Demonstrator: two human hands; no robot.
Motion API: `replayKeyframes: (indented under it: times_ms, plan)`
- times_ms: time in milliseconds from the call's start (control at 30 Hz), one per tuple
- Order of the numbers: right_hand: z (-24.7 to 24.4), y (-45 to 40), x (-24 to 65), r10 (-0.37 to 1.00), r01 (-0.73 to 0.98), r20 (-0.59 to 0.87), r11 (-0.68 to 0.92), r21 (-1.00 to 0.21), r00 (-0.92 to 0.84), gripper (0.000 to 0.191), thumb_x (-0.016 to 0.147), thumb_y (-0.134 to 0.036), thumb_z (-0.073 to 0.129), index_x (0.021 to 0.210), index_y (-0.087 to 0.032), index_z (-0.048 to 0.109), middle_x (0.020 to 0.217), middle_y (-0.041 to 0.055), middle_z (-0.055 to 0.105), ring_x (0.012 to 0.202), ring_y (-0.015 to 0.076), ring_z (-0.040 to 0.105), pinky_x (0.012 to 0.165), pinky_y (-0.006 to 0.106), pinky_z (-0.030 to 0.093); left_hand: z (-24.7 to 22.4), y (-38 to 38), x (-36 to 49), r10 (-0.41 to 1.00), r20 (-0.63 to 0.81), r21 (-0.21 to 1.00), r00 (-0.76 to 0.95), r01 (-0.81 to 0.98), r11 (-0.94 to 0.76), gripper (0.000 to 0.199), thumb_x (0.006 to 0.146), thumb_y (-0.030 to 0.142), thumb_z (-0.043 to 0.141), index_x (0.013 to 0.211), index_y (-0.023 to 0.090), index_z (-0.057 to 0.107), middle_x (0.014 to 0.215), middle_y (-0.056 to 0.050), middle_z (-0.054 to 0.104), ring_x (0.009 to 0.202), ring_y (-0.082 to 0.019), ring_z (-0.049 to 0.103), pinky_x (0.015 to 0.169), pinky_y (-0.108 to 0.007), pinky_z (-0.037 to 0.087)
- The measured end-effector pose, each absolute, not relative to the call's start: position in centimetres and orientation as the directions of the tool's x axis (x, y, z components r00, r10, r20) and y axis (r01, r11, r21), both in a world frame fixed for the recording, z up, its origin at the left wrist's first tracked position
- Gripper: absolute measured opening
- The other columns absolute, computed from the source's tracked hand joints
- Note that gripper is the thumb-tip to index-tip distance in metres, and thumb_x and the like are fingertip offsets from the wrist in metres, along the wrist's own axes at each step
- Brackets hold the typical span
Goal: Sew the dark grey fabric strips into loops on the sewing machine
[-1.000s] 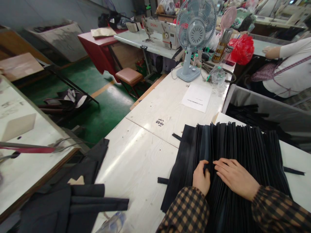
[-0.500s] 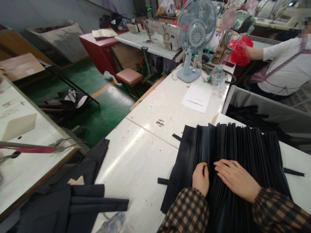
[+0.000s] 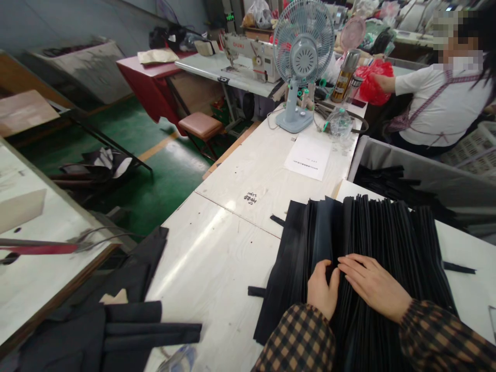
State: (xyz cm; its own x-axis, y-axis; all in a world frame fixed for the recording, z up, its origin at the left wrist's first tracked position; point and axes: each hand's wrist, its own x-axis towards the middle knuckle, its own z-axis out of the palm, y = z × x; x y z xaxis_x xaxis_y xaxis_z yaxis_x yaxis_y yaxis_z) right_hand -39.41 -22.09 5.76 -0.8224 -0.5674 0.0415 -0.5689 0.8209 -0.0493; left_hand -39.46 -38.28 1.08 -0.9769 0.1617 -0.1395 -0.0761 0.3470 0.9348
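A thick row of dark, folded fabric pieces (image 3: 383, 232) stands on edge on the white table, with a bluish piece (image 3: 322, 227) showing near a gap at its left part. My left hand (image 3: 322, 292) rests at that gap, thumb apart from the fingers; its lower fingers are partly hidden against the cloth. Flat across the tops of the pieces just to the right lies my right hand (image 3: 375, 284), fingers stretched out and pointing left toward the gap. Narrow dark strips (image 3: 256, 291) stick out from under the row on both sides.
A fan (image 3: 304, 62), a paper sheet (image 3: 308, 157) and a plastic bottle (image 3: 341, 124) sit farther up the table (image 3: 217, 248). Dark cloth (image 3: 132, 310) is heaped at left. Behind stands a sewing machine (image 3: 251, 54). A person (image 3: 445, 103) works at right beside a fabric bin (image 3: 418, 165).
The view has shifted slightly, so most things appear a little farther left. My left thumb has spread away from its fingers, toward my right fingertips. My right hand keeps its place on the row.
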Motion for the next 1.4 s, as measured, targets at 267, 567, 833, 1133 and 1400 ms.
replayKeyframes:
  times_ms: [267, 567, 833, 1133, 1400]
  plan:
    - [5.6, -21.9, -39.3, -0.577, -0.58, 0.067, 0.814, -0.039, -0.814, 0.031, 0.085, -0.021, 0.04, 0.113, -0.019, 0.051, 0.116, 0.0028, 0.054, 0.107, 0.0188, 0.045, 0.085, 0.035, 0.039, -0.3, -38.6, -39.7, 0.116, -0.244, 0.924, -0.963, -0.195, 0.328, 0.027, 0.086, 0.034, 0.035, 0.086, 0.017, 0.056, 0.066, 0.0, 0.057, 0.059, -0.013, 0.053, 0.059, -0.026, 0.042]
    - [5.4, -21.8, -39.2, -0.567, -0.571, 0.075, 0.819, -0.057, -0.821, 0.03, 0.085, -0.022, 0.04, 0.112, -0.019, 0.052, 0.115, 0.0028, 0.054, 0.107, 0.018, 0.045, 0.086, 0.034, 0.04, -1.7, -39.1, -40.1, 0.214, -0.295, 0.942, -0.931, -0.246, 0.228, 0.032, 0.077, 0.019, 0.048, 0.109, 0.017, 0.043, 0.062, 0.004, 0.055, 0.054, -0.009, 0.053, 0.051, -0.019, 0.042]
    - [5.4, -21.9, -39.3, -0.586, -0.591, 0.089, 0.806, -0.036, -0.805, 0.029, 0.085, -0.023, 0.04, 0.111, -0.019, 0.053, 0.114, 0.0032, 0.055, 0.106, 0.0188, 0.046, 0.085, 0.035, 0.04, 0.2, -38.4, -40.2, 0.189, -0.194, 0.949, -0.963, -0.135, 0.284, 0.024, 0.08, 0.022, 0.045, 0.103, 0.023, 0.049, 0.094, -0.001, 0.059, 0.08, -0.013, 0.057, 0.076, -0.026, 0.044]
    - [5.6, -22.0, -39.3, -0.577, -0.583, 0.1, 0.812, -0.042, -0.811, 0.029, 0.085, -0.023, 0.039, 0.111, -0.021, 0.053, 0.114, 0.003, 0.055, 0.105, 0.018, 0.047, 0.085, 0.034, 0.04, 0.2, -39.1, -40.9, 0.115, -0.161, 0.889, -0.98, -0.093, 0.449, 0.011, 0.077, 0.017, 0.046, 0.075, 0.019, 0.057, 0.081, -0.007, 0.057, 0.081, -0.022, 0.053, 0.075, -0.038, 0.042]
    - [5.5, -21.8, -39.4, -0.549, -0.551, 0.057, 0.832, -0.061, -0.834, 0.039, 0.085, -0.023, 0.039, 0.123, -0.019, 0.041, 0.129, 0.0039, 0.041, 0.109, 0.0179, 0.043, 0.087, 0.034, 0.04, 2.7, -38.8, -39.3, 0.246, -0.129, 0.932, -0.961, -0.033, 0.36, 0.02, 0.081, 0.03, 0.048, 0.097, 0.023, 0.057, 0.093, -0.002, 0.061, 0.085, -0.015, 0.056, 0.078, -0.028, 0.044]
